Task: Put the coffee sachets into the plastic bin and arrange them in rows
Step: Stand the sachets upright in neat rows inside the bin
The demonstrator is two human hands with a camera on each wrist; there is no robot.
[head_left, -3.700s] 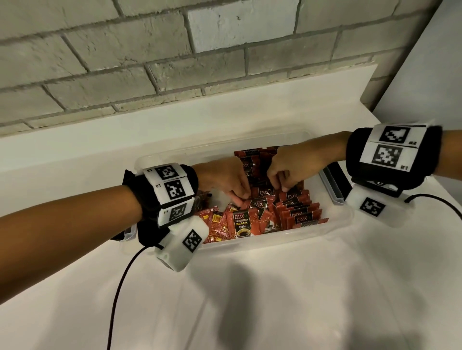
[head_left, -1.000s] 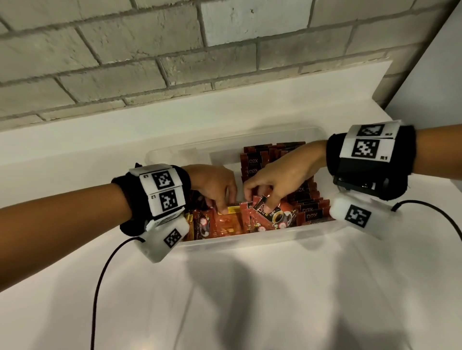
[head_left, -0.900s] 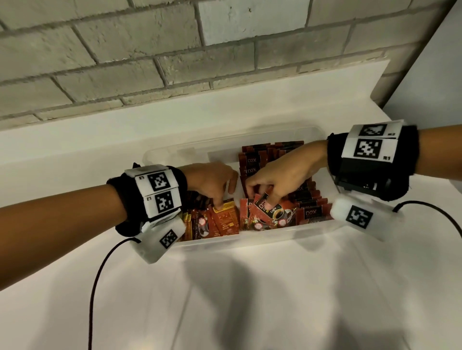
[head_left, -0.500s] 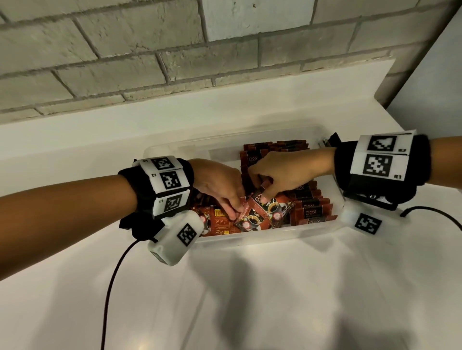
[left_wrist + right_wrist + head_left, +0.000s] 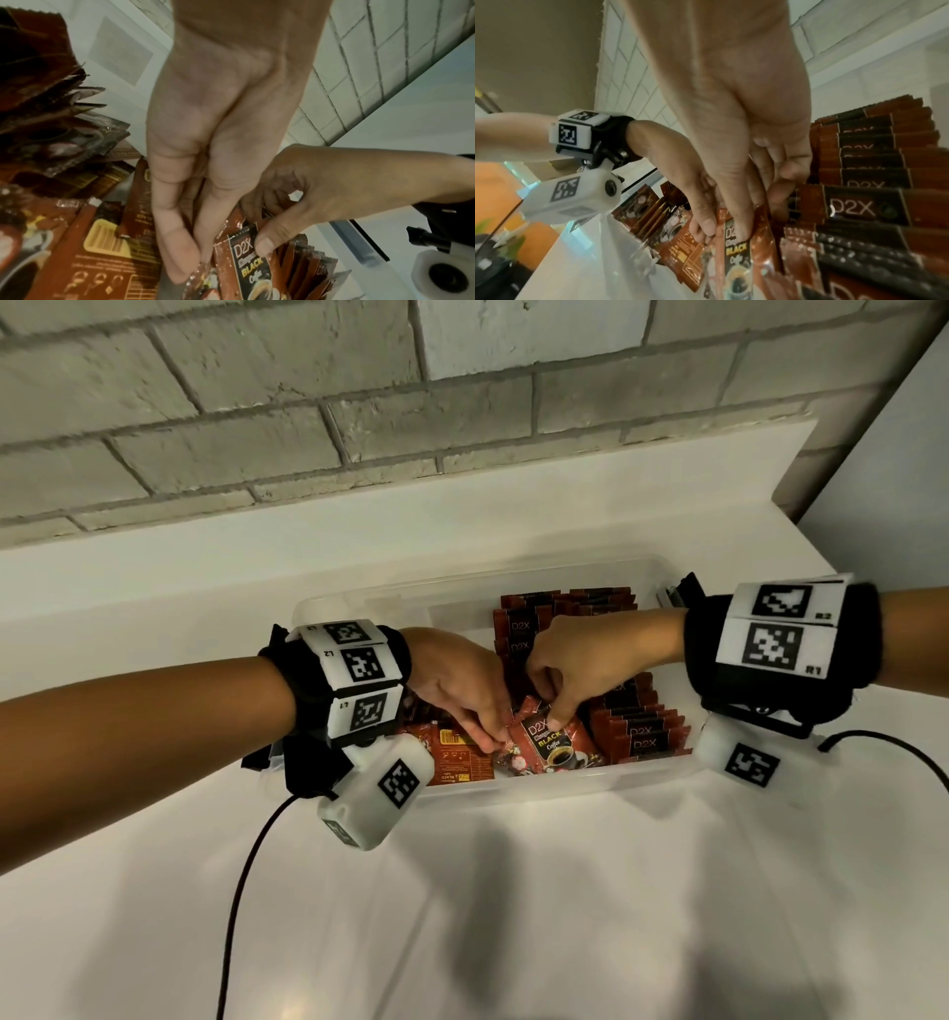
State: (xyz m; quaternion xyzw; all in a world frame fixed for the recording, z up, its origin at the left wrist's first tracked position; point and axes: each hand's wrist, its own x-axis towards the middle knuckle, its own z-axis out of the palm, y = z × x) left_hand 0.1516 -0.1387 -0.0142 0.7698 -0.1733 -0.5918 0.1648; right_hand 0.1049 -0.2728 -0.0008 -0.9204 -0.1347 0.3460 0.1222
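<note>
A clear plastic bin [image 5: 518, 791] sits on the white counter. Red-and-black coffee sachets stand in rows [image 5: 642, 737] along its right half, and loose sachets [image 5: 457, 760] lie flat in the left front. My right hand [image 5: 549, 716] pinches the top edge of a D2X Black Coffee sachet [image 5: 552, 755] near the bin's front middle; the thumb [image 5: 264, 244] presses on its printed face. My left hand [image 5: 490, 743] meets it from the left. Its fingertips [image 5: 180, 263] pinch the crinkled edge of a neighbouring sachet [image 5: 205, 284]. The right wrist view shows both hands at the black sachet [image 5: 736, 255].
A dark-edged lid-like piece [image 5: 678, 595] lies by the bin's far right corner. A grey brick wall [image 5: 462, 403] rises behind the counter ledge. Black cables [image 5: 241, 891] trail from both wrist units across the white counter [image 5: 565, 916] in front.
My left hand left the flat loose sachets and moved right to meet the right hand. The right hand drew back slightly and now holds the black sachet by its top.
</note>
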